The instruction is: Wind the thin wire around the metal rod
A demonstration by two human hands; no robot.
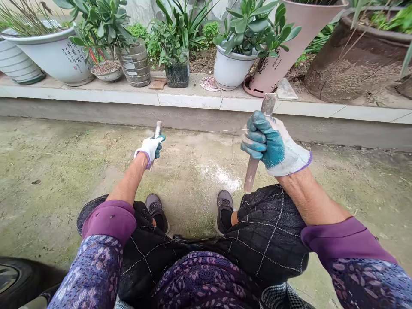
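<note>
My left hand [150, 149], in a white glove with teal-coated fingers, is closed around a slim stick [159, 128] whose upper end is whitish. A matching glove covers my right hand [265, 141], which grips a thicker wooden stick [251, 173], tilted, with both ends showing. From the right fist a thin pale string [222, 130] runs toward the left hand; its left part is too faint to follow. Both hands are raised and wide apart. Between them, lower down, white powder [227, 178] is scattered on the concrete ground [186, 180].
A low tiled ledge [189, 101] crosses ahead, bearing several potted plants, among them a white pot [233, 68] and a pink planter [272, 60]. My shoes [157, 208] stand apart below. A black wheel [28, 279] is at the lower left.
</note>
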